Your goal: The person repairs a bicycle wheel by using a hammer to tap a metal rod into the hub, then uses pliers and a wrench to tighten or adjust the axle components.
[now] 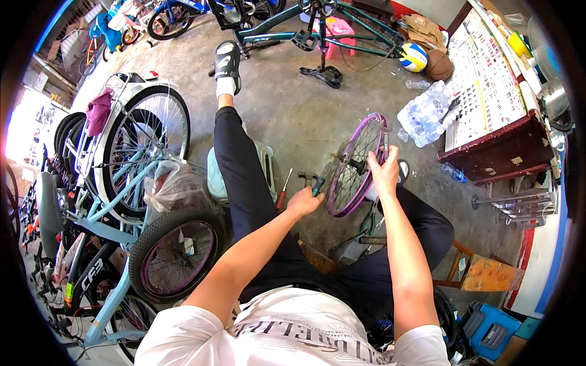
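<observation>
A bare bicycle wheel with a purple rim [337,195] stands tilted on the floor between my legs. My right hand [383,168] is closed at its right side, with a narrow metal tool [385,137] rising above my fingers. My left hand [305,201] is wrapped round the dark teal handle of a hammer [318,184], just left of the wheel. A red-handled screwdriver [282,196] lies beside my left hand. Pliers with green-and-black handles [370,222] and other tools lie under and beside the wheel.
Parked bicycles [146,146] and a loose tyred wheel [177,256] crowd my left. A teal bicycle frame [262,33] is ahead. Bottled water packs [427,113], balls [414,57], a dark red cabinet [473,161] and a wooden stool [491,276] are right. A plastic stool [265,165] is by my left leg.
</observation>
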`<state>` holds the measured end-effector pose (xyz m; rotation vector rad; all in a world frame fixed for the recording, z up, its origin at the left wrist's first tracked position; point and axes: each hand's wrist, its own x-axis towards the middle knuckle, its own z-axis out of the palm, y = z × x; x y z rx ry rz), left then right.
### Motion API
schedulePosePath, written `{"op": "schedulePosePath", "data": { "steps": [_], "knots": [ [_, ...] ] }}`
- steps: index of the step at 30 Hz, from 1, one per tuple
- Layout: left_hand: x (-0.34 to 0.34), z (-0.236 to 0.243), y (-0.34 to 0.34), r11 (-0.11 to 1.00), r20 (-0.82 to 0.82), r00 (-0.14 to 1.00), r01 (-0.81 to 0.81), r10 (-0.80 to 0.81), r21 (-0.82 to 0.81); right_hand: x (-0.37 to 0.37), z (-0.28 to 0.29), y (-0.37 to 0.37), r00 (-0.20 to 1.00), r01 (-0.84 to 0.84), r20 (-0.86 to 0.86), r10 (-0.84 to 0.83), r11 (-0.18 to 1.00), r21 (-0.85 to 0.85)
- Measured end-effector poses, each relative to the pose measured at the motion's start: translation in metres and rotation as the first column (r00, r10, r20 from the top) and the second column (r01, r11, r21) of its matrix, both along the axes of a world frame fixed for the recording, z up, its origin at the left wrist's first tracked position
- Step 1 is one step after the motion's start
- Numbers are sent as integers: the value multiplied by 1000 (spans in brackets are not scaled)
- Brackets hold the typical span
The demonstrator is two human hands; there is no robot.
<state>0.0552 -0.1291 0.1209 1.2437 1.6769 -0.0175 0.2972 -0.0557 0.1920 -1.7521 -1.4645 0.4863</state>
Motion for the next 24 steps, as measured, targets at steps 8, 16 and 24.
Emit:
{"op": "schedulePosePath", "data": {
  "steps": [8, 16, 24],
  "knots": [
    [12, -48, 40, 1000, -2, 1000, -18, 18, 2, 8, -2, 5, 992, -31, -123, 23, 998, -62],
    [25, -57, 52, 998, 51, 998, -33, 30, 58, 2, 0, 9, 990, -18, -140, 10, 998, -56],
    [31, -52, 57, 989, 56, 987, 149, -150, 21, -23, 4, 15, 971, -89, -224, 80, 996, -30]
  ]
}}
